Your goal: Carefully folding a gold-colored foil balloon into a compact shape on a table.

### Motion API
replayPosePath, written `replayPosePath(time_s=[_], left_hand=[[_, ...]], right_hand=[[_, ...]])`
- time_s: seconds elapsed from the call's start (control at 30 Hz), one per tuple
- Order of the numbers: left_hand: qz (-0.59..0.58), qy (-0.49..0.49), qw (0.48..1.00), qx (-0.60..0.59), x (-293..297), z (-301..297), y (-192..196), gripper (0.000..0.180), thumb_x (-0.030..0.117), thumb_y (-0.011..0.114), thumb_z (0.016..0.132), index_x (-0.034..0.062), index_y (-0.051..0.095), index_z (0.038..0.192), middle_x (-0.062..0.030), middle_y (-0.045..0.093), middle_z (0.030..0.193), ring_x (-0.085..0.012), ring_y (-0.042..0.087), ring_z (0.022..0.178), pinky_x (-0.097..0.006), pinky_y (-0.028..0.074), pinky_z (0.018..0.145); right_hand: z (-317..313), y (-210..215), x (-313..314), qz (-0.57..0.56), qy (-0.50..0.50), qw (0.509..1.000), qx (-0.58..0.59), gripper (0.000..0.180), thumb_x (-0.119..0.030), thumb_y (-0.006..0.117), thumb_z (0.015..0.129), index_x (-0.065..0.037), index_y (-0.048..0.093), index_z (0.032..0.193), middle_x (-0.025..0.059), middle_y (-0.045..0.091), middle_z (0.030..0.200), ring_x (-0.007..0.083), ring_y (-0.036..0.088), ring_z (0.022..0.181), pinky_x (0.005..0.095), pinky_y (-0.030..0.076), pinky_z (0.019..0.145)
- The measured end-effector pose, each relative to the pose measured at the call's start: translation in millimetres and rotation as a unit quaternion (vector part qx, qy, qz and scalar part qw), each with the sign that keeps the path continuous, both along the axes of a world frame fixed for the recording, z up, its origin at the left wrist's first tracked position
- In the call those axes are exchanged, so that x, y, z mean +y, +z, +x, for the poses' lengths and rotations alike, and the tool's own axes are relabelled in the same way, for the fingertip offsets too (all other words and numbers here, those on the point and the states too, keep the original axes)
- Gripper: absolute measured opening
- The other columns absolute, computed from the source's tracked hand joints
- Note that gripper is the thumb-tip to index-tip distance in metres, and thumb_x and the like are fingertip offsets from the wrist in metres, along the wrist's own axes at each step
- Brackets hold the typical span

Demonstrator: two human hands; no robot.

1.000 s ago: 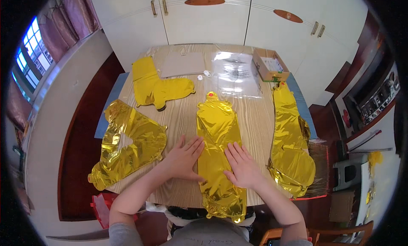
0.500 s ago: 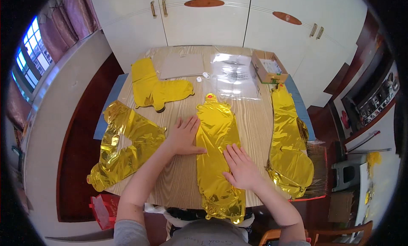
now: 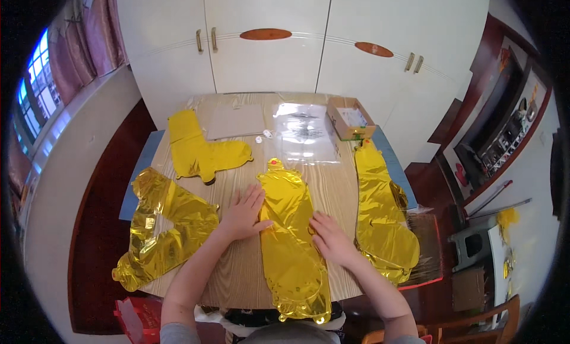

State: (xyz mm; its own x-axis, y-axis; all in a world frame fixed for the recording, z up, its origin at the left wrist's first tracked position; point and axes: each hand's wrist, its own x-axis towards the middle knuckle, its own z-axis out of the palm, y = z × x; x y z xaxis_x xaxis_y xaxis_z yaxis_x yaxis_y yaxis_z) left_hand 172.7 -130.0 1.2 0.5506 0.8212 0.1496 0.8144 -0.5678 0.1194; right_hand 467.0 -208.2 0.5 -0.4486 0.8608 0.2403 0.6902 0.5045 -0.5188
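A deflated gold foil balloon (image 3: 290,237) lies flat and lengthwise on the wood-grain table, its near end hanging over the front edge. My left hand (image 3: 242,218) rests against its left side, fingers spread and thumb on the foil. At its right side, my right hand (image 3: 332,240) lies with fingers stretched out, their tips touching the edge. Neither hand grips anything. Three more flat gold balloons lie around it: an angular one (image 3: 178,225) at the near left, an L-shaped one (image 3: 199,151) behind that, and a long curved one (image 3: 380,219) on the right.
At the back of the table lie a grey-beige board (image 3: 236,122), clear plastic sheeting (image 3: 304,130), small white scraps (image 3: 267,133) and an open cardboard box (image 3: 350,119). White cabinets (image 3: 267,65) stand behind. A red bag (image 3: 139,317) is below left; a wooden chair (image 3: 475,326), lower right.
The view has tilted up, so the table sits lower in the picture. My right hand has slid off the balloon's middle to its right edge; my left hand stays at the left edge.
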Motion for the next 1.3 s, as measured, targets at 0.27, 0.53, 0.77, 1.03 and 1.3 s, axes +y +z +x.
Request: replayPosePath(time_s=[0.27, 0.53, 0.77, 1.03, 1.3], left_hand=[[-0.019, -0.200, 0.977, -0.070, -2.0, 45.0, 8.3, 0.066, 0.043, 0.055, 0.093, 0.0010, 0.040, 0.142, -0.0176, 0.039, 0.149, -0.0335, 0.034, 0.140, -0.048, 0.027, 0.115], [-0.019, -0.199, 0.976, -0.092, -6.8, 50.0, 0.0, 0.069, 0.044, 0.057, 0.092, 0.0018, 0.037, 0.144, -0.0170, 0.039, 0.149, -0.0330, 0.035, 0.140, -0.048, 0.024, 0.116], [0.005, -0.204, 0.974, -0.101, -6.8, 49.5, -9.0, 0.061, 0.041, 0.058, 0.091, 0.0010, 0.048, 0.136, -0.0156, 0.046, 0.144, -0.0311, 0.039, 0.137, -0.048, 0.026, 0.115], [-0.004, -0.211, 0.972, -0.101, -6.8, 50.5, -8.1, 0.057, 0.040, 0.059, 0.091, 0.0032, 0.051, 0.134, -0.0121, 0.049, 0.142, -0.0301, 0.042, 0.136, -0.049, 0.027, 0.115], [-0.015, -0.206, 0.974, -0.094, -6.8, 50.6, -10.0, 0.054, 0.040, 0.057, 0.093, 0.0042, 0.053, 0.133, -0.0103, 0.050, 0.142, -0.0272, 0.041, 0.136, -0.048, 0.025, 0.116]], right_hand=[[5.7, -3.5, 39.8, -0.007, -0.018, 1.000, -0.024, 0.046, -0.019, 0.052, 0.095, 0.000, 0.046, 0.137, 0.0200, 0.043, 0.145, 0.0373, 0.036, 0.138, 0.0508, 0.024, 0.116], [-3.0, -15.2, 36.0, 0.050, -0.016, 0.994, -0.091, 0.048, -0.026, 0.052, 0.095, -0.003, 0.047, 0.137, 0.0178, 0.042, 0.146, 0.0334, 0.036, 0.139, 0.0499, 0.024, 0.116], [-4.0, -12.6, 35.0, 0.043, -0.014, 0.994, -0.095, 0.049, -0.028, 0.053, 0.095, -0.003, 0.048, 0.136, 0.0157, 0.043, 0.147, 0.0318, 0.035, 0.139, 0.0487, 0.023, 0.117], [-2.9, -14.1, 36.0, 0.043, -0.011, 0.995, -0.090, 0.051, -0.025, 0.056, 0.093, -0.006, 0.046, 0.140, 0.0153, 0.043, 0.147, 0.0335, 0.035, 0.140, 0.0509, 0.024, 0.116], [-4.2, -11.3, 34.8, 0.051, -0.010, 0.994, -0.100, 0.051, -0.027, 0.053, 0.094, -0.004, 0.047, 0.138, 0.0139, 0.044, 0.146, 0.0326, 0.035, 0.139, 0.0498, 0.024, 0.116]])
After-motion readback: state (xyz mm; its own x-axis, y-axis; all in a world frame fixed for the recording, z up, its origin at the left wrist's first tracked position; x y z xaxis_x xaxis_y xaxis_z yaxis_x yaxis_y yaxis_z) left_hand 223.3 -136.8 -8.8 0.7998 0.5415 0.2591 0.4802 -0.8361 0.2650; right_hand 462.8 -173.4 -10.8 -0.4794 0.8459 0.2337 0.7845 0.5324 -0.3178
